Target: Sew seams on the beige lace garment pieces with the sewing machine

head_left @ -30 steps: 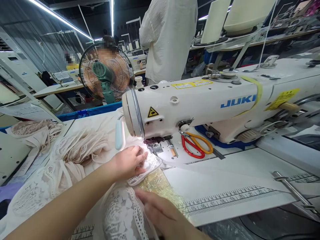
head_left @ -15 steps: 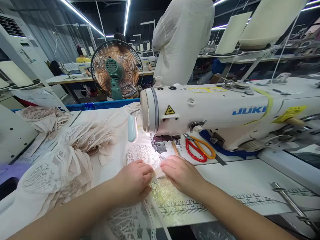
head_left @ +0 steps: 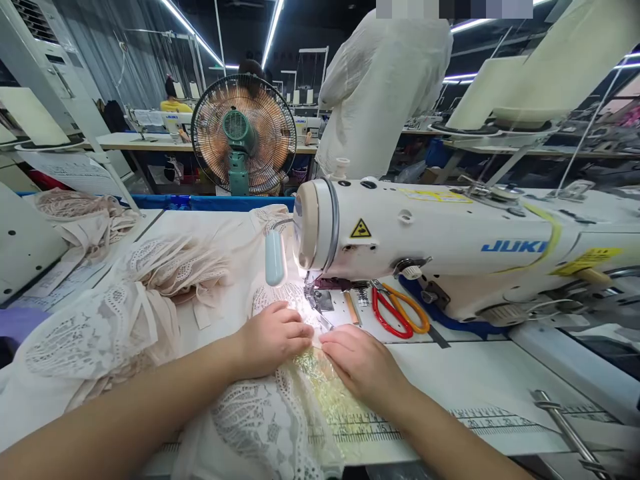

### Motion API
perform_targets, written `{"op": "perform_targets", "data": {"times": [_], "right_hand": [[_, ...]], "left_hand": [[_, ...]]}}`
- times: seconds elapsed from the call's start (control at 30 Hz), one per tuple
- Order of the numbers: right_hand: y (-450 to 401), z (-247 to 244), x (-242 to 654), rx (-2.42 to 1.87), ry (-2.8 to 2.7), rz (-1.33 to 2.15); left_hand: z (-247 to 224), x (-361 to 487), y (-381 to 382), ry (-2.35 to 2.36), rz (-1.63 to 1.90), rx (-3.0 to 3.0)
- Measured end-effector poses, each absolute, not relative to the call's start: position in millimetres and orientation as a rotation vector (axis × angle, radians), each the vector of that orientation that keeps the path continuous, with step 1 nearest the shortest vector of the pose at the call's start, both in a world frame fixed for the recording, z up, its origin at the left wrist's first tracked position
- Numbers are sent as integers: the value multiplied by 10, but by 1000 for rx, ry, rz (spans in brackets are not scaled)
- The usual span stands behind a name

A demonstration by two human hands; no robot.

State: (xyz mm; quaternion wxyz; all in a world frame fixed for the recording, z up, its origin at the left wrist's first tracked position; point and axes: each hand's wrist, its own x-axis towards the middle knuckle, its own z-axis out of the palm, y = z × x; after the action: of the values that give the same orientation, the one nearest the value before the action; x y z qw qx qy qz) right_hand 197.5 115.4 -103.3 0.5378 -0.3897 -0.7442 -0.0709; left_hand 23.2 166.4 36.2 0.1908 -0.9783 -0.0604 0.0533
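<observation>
A pale lace piece [head_left: 255,420] runs from the table's front edge up to the presser foot [head_left: 314,297] of a white JUKI sewing machine [head_left: 380,227]. On the lace, just in front of the foot, my left hand [head_left: 275,339] has its fingers bent together, gripping the fabric. My right hand [head_left: 367,367] pinches the fabric edge to the right of it, thumb hidden underneath. A thin metal part [head_left: 325,322] shows at the right fingertips; whether it belongs to the machine I cannot tell. A small lamp [head_left: 275,259] lights the needle area.
Red and orange-handled scissors [head_left: 395,310] lie under the machine arm. Stacked lace pieces [head_left: 100,333] cover the table's left side. A printed ruler [head_left: 360,427] runs along the front. Beyond stand a fan [head_left: 243,133] and a person in white [head_left: 385,93].
The camera view has shifted a little. My left hand has moved forward, nearer the presser foot, and its fingers lie flatter. My right hand keeps its pinch near the same spot.
</observation>
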Motion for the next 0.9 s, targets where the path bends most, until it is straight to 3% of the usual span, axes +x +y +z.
{"op": "perform_targets", "data": {"times": [0.9], "right_hand": [[1116, -1008, 1936, -1034, -1809, -322]], "left_hand": [[555, 335, 2224, -194, 367, -2599]]}}
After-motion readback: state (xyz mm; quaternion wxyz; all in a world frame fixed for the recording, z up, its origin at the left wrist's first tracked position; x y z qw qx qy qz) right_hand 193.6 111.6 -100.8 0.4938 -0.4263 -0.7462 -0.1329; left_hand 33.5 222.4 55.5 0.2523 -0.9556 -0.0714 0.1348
